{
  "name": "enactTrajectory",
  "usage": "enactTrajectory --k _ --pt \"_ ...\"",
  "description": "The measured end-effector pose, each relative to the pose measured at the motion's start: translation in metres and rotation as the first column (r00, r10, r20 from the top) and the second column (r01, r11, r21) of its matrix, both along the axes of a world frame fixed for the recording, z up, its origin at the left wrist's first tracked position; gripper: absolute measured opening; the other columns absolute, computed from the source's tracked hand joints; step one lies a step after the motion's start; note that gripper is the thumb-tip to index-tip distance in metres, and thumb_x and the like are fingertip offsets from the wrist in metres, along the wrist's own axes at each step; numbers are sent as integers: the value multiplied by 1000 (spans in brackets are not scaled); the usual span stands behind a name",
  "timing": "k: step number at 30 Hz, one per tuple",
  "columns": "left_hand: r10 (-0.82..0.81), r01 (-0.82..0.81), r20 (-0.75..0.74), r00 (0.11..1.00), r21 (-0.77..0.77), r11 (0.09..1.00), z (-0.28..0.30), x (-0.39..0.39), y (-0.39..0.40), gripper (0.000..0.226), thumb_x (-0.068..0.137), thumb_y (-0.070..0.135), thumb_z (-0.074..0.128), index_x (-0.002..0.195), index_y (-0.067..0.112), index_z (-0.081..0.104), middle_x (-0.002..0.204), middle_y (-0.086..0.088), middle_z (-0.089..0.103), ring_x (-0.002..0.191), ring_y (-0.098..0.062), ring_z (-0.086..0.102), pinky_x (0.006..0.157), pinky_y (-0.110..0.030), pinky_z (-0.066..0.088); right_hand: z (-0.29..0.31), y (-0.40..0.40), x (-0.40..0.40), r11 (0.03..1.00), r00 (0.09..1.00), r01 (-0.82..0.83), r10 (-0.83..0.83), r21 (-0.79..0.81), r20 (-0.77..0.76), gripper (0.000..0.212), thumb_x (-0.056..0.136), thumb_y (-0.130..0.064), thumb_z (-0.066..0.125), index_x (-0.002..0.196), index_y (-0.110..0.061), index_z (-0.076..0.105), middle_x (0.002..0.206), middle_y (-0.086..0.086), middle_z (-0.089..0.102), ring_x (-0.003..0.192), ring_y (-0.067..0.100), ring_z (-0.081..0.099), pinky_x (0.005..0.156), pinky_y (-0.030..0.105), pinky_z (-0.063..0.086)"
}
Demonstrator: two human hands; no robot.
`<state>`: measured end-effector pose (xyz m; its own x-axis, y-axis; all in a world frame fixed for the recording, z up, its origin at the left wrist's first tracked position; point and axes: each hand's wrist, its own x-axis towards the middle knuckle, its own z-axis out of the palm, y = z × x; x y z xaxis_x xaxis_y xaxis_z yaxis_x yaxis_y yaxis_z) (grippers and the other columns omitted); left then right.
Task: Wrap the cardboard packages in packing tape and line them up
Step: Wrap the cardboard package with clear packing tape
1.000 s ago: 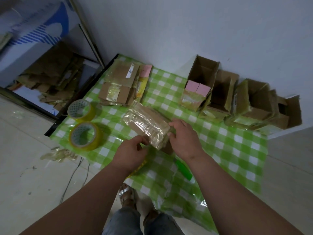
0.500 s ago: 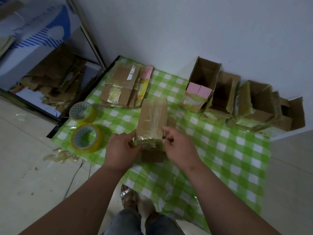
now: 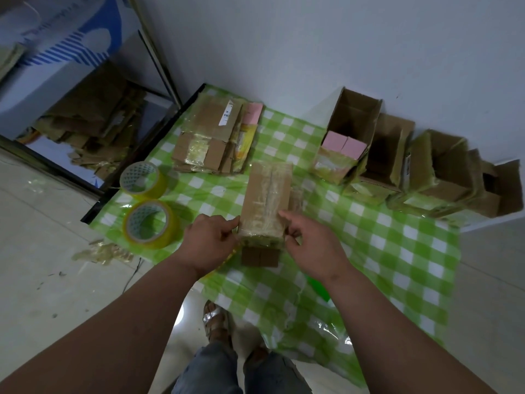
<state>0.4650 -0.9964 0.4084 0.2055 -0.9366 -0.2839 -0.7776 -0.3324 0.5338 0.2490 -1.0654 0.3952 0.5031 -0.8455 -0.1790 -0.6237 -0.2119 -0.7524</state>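
Note:
A tape-covered cardboard package [image 3: 267, 200] stands lengthwise on the green checked cloth [image 3: 383, 251], its near end between my hands. My left hand [image 3: 208, 241] grips its near left corner. My right hand [image 3: 311, 240] holds the near right side, thumb on the top face. A brown flap [image 3: 260, 257] sticks out under the package's near end. Two yellow tape rolls [image 3: 142, 180] [image 3: 150, 224] lie at the cloth's left edge. A pile of flattened taped boxes [image 3: 210, 140] lies at the back left.
Several open cardboard boxes [image 3: 395, 155] line the wall at the back right, the first holding a pink piece [image 3: 345, 145]. Scrap cardboard [image 3: 91, 120] is heaped left of a black frame. Crumpled tape [image 3: 102, 254] lies on the floor. My feet are below the cloth's near edge.
The package was turned from lying at an angle to pointing straight away from me, and set down on the cloth. Both hands stayed on its near end.

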Motion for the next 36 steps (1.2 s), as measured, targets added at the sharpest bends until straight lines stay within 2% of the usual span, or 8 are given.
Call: enactTrajectory --k 3,5,9,14,19,22,30,36 --pt "-13 13 13 1000 8 1000 -1 3 0 46 92 20 57 135 34 56 82 13 53 107 -25 53 98 -41 39 -2 -1 -2 999 999 -32 31 -23 -29 61 85 -15 69 141 -31 51 106 -14 57 94 1 54 77 3 36" --pt "-24 25 59 998 -5 1000 -2 4 0 45 93 27 58 136 40 54 83 12 54 108 -21 51 95 -37 34 -4 -2 -2 998 999 -38 37 -46 -31 62 84 -17 72 141 -29 51 112 -7 62 93 0 53 75 1 31" --pt "-22 23 98 995 -2 1000 -5 5 -1 43 94 40 57 136 46 51 83 14 54 107 -15 43 88 -30 18 -2 -1 0 995 998 -33 28 -94 -57 62 84 -23 75 141 -26 51 118 -3 64 93 3 55 78 14 37" --pt "-8 14 119 993 -52 999 -11 2 -1 43 88 47 63 130 46 57 71 15 53 94 -9 40 93 -32 22 -2 0 4 989 997 -8 -2 -145 -71 60 82 -30 77 138 -25 54 120 -2 66 90 4 57 77 14 38" --pt "20 -4 161 987 -101 995 -16 -2 -2 38 85 46 67 123 43 64 64 15 50 90 -10 42 91 -31 21 0 2 9 984 996 10 -25 -177 -84 58 82 -31 75 136 -23 56 114 0 69 92 19 67 84 33 53" --pt "22 0 200 980 -110 994 -17 -4 -3 35 82 51 66 116 41 69 62 14 50 91 -13 47 94 -33 21 -1 3 12 986 994 9 -27 -169 -108 57 82 -32 75 135 -23 55 115 0 69 94 21 67 86 41 53" --pt "-15 31 277 961 -53 998 -15 -6 -11 44 75 64 66 106 35 74 73 11 60 100 -20 54 101 -40 22 0 -2 16 984 987 -26 -2 -174 -161 57 79 -41 77 128 -20 56 106 0 70 89 22 67 83 41 52" --pt "-144 140 301 943 35 990 -12 1 -19 42 69 73 62 84 35 71 63 15 47 97 -17 53 98 -39 20 -5 1 19 984 985 -21 -10 -174 -174 51 82 -40 73 125 -24 53 112 -3 68 92 21 66 85 41 51"
